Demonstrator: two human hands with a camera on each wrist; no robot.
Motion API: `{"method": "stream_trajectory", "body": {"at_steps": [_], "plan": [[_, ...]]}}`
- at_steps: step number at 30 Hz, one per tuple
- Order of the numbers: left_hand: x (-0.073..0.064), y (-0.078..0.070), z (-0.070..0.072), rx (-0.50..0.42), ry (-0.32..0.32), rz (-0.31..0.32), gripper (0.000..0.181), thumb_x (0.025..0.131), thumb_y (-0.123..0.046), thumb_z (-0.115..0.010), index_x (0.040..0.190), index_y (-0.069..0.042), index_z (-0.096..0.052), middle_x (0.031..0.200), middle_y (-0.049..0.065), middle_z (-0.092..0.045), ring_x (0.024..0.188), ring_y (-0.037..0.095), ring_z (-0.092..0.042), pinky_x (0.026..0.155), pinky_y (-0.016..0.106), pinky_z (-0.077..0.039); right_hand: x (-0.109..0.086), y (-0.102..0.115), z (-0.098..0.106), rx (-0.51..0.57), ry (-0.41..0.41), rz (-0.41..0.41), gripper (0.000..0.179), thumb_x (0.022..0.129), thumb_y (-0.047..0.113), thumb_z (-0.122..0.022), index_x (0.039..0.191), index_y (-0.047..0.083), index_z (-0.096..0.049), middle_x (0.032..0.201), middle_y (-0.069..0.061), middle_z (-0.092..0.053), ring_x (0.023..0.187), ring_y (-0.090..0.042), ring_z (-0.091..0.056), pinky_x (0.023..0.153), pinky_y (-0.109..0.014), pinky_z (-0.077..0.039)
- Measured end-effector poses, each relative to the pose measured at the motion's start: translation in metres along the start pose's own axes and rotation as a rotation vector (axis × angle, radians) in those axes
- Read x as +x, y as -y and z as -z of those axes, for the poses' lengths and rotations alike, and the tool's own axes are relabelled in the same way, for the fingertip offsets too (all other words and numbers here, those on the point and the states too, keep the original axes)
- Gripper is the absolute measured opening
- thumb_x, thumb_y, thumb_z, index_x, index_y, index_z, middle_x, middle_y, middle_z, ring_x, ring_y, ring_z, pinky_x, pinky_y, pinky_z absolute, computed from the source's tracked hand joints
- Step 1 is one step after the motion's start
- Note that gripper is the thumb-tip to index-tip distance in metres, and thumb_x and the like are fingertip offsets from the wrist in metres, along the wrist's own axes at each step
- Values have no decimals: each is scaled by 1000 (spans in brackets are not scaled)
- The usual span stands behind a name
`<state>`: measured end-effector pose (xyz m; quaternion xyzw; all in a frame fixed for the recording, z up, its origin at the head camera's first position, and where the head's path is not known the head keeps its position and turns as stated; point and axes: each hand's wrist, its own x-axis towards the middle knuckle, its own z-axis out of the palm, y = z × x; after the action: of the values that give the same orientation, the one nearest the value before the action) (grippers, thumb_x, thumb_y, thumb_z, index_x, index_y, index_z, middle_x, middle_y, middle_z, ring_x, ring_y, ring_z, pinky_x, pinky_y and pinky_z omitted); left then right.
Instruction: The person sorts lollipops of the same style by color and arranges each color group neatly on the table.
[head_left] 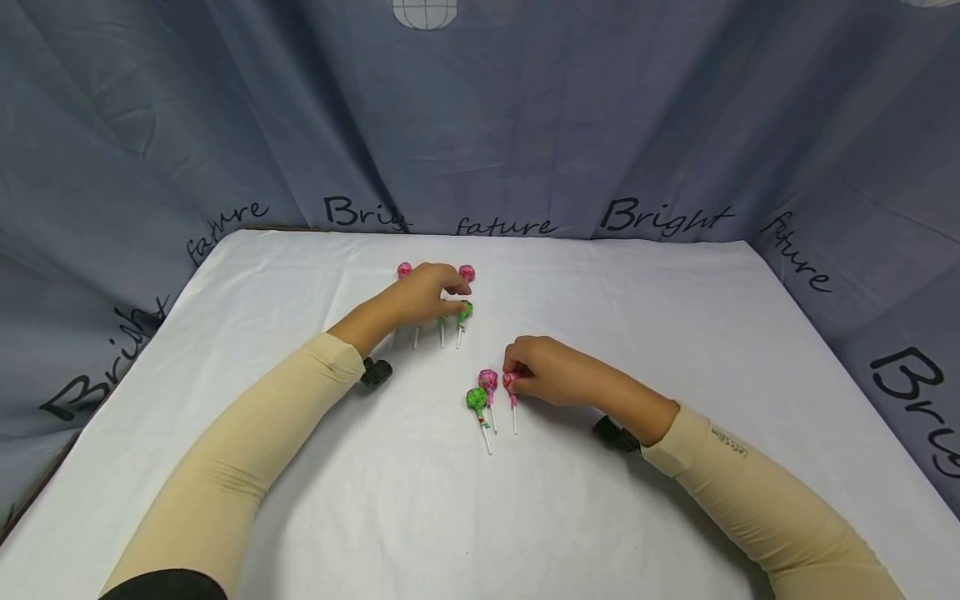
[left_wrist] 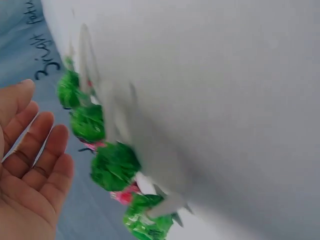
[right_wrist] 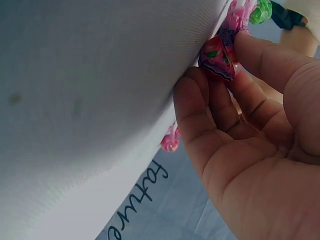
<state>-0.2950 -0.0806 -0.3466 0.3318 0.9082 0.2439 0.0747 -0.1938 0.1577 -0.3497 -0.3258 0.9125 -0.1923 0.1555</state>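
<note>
My right hand (head_left: 558,371) pinches the head of a pink-wrapped lollipop (head_left: 510,381) between thumb and fingers, close over the cloth; its white stick points toward me. In the right wrist view, that lollipop (right_wrist: 219,57) shows a red and purple wrapper. Just left of it lie another pink lollipop (head_left: 488,380) and a green lollipop (head_left: 476,399). Farther back, my left hand (head_left: 422,295) hovers over a group of lollipops and hides part of it. Its fingers are loosely bent beside several green lollipops (left_wrist: 116,166) in the left wrist view, holding none.
Two pink lollipops (head_left: 467,272) show behind my left hand. White cloth (head_left: 360,517) covers the table, and a grey-blue curtain (head_left: 525,108) with printed lettering hangs along its back and sides. Each wrist wears a black device (head_left: 376,372).
</note>
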Motion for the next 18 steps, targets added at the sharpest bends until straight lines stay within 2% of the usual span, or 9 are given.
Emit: {"method": "stream_trajectory", "body": {"at_steps": [8,14,18], "plan": [[-28,-22,-7,58,-23,-83,25,91,-16,-73,111,-2,-73,110,8,-69,105,23,-62,94,36,-48,1,1,0,-3,0,-2,10,91,13,-73,91,11,-63,83,1,-53,80,-16,-49,71,-31,-43],[-53,-36,-17,55,7,-93,24,90,-19,-74,108,-4,-74,107,6,-69,101,21,-64,90,35,-50,1,2,0,1,2,-6,11,91,12,-73,91,10,-63,83,1,-53,79,-16,-50,71,-31,-43],[-66,-44,-24,18,48,-132,22,90,-18,-74,106,-5,-74,104,6,-69,97,18,-63,87,33,-51,1,1,0,2,-5,11,11,90,12,-74,90,10,-63,82,1,-53,78,-16,-49,70,-30,-43]]}}
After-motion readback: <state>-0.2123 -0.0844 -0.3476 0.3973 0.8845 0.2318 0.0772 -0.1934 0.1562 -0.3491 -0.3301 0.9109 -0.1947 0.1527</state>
